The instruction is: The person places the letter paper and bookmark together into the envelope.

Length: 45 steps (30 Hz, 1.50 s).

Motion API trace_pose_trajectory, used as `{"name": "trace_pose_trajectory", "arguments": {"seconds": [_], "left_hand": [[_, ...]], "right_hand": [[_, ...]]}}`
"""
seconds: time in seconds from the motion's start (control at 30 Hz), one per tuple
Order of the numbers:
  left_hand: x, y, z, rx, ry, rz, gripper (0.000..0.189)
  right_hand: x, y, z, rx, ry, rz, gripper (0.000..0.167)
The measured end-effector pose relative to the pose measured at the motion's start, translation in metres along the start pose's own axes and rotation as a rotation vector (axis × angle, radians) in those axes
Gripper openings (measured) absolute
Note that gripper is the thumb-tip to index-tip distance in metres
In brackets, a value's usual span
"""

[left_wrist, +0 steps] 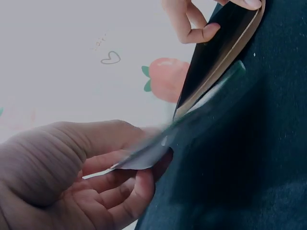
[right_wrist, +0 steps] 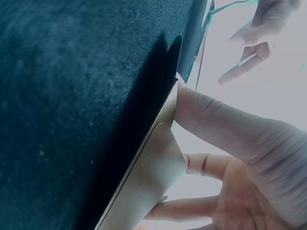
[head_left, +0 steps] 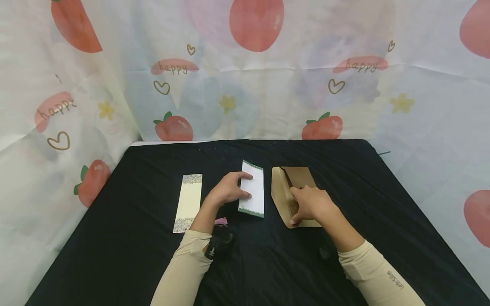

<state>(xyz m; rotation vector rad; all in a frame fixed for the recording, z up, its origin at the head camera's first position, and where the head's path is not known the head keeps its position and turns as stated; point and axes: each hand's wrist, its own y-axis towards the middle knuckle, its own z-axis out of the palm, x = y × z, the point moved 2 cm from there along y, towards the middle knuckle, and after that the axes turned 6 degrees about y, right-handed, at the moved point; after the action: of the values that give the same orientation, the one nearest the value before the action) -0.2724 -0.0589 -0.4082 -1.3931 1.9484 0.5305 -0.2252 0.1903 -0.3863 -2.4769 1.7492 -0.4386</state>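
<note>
My left hand (head_left: 227,188) holds a white paper card (head_left: 256,191) with green patterned ends, its thumb and fingers at the card's left side. In the left wrist view the card (left_wrist: 148,155) is seen almost edge-on, above the black cloth. Just right of it lies a brown paper envelope (head_left: 282,197) with its flap folded out on the left and its mouth parted. My right hand (head_left: 313,203) grips the envelope at the mouth, thumb near the lower edge and fingers bent. From the right wrist, the envelope (right_wrist: 148,177) shows between thumb and fingers, lifted at that edge.
A cream paper strip (head_left: 188,199) with grey lace-patterned ends lies left of my left hand. Partly behind the left wrist is a small pink item (head_left: 221,221). Black cloth (head_left: 115,238) covers the table, and a printed curtain (head_left: 245,85) hangs behind it.
</note>
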Motion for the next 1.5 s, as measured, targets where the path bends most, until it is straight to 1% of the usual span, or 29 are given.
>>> {"name": "trace_pose_trajectory", "arguments": {"seconds": [0.13,0.3,0.57,0.7,0.83,0.97,1.27,1.5], "left_hand": [[-0.002,0.001,0.002,0.008,-0.03,0.017,0.058],[-0.004,0.003,0.006,0.007,-0.039,0.018,0.06],[-0.015,0.007,0.015,0.011,-0.047,0.033,0.061],[-0.019,0.009,0.021,0.007,-0.061,0.035,0.061],[-0.023,0.012,0.025,-0.011,-0.073,0.035,0.062],[-0.027,0.013,0.03,-0.026,-0.064,0.028,0.062],[-0.037,0.015,0.043,-0.025,-0.041,0.006,0.066],[-0.039,0.017,0.052,-0.035,-0.008,0.0,0.068]], "right_hand": [[0.0,0.0,0.001,0.001,0.002,0.008,0.061],[-0.001,-0.001,0.001,-0.003,0.008,-0.003,0.06],[-0.001,-0.001,0.0,0.0,0.015,-0.002,0.058],[-0.002,0.0,0.0,0.004,0.017,-0.001,0.057],[-0.001,0.001,0.0,0.007,0.014,0.0,0.058],[-0.001,0.002,-0.001,0.012,0.015,0.002,0.058],[-0.002,0.002,0.0,0.019,0.017,-0.008,0.057],[-0.001,0.001,0.001,0.03,0.022,-0.004,0.056]]}}
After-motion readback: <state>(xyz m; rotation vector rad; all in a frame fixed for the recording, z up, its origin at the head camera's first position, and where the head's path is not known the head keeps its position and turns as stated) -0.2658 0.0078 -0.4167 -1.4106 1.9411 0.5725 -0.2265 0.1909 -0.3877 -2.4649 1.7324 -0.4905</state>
